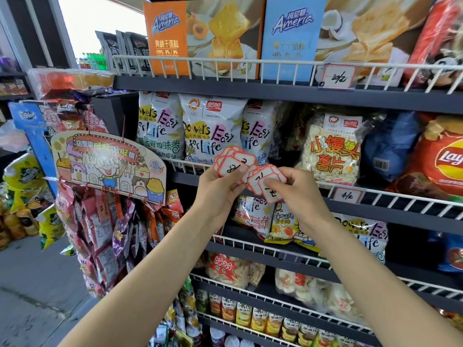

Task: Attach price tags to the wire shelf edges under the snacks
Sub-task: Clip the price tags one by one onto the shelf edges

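Tags: loose red-bordered price tags, two fans, held in front of the second shelf's wire edge point(250, 169).
Left hand point(218, 189): fingers curled, thumb pinching the left fan point(231, 162); several tags, top one hand-marked.
Right hand point(298, 189): thumb and fingers pinching the right fan point(266, 182), a few tags; the two fans overlap in the middle.
Stage: looks like sorting, picking the next tag. No tag at a rail right now.
Done: top tag point(338, 76) clipped on the top shelf rail under the blue Ameria box point(293, 38); second tag point(347, 195) on the second rail under the white crisp bag point(330, 149).
Left: no tag visible under the orange Ameria box point(166, 38), none under the Easy for Life bags point(213, 131), none seen on the lower rails. Empty clear holder point(289, 256) sits on the third rail.
Progress: early, two up, most of the stack in hand.
Unclear: right end of shelves cut off, tags there cannot be ruled out.
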Demonstrator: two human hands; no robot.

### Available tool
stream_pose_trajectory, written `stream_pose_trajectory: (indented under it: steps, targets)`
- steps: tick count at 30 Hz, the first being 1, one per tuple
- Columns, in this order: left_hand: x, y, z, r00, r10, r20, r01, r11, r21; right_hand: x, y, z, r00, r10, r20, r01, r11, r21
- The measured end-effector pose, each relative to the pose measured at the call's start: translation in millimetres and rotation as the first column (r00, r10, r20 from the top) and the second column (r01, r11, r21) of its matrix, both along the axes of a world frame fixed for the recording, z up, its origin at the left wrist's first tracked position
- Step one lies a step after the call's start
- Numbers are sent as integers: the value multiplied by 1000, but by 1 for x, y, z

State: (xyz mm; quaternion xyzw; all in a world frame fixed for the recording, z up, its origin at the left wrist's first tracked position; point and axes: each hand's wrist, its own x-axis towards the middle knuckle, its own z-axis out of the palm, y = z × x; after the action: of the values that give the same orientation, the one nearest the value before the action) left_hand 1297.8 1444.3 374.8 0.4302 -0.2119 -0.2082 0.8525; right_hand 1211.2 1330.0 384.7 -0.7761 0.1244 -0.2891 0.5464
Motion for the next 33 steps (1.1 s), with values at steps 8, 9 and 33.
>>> stream_pose_trajectory:
  steps: [8, 9, 33]
  targets:
    - [-5, -7, -2, 1000, 22, -15, -22, 1000, -1, 5, 1, -2, 998, -56, 11, 56, 998, 10]
    - [-5, -7, -1, 1000, 15, -18, -15, 1000, -7, 6, 1, -2, 998, -63, 15, 63, 998, 5]
    - [8, 3, 1, 991, 130, 29, -132, 988, 84, 2, -15, 1, 997, -76, 23, 76, 997, -20]
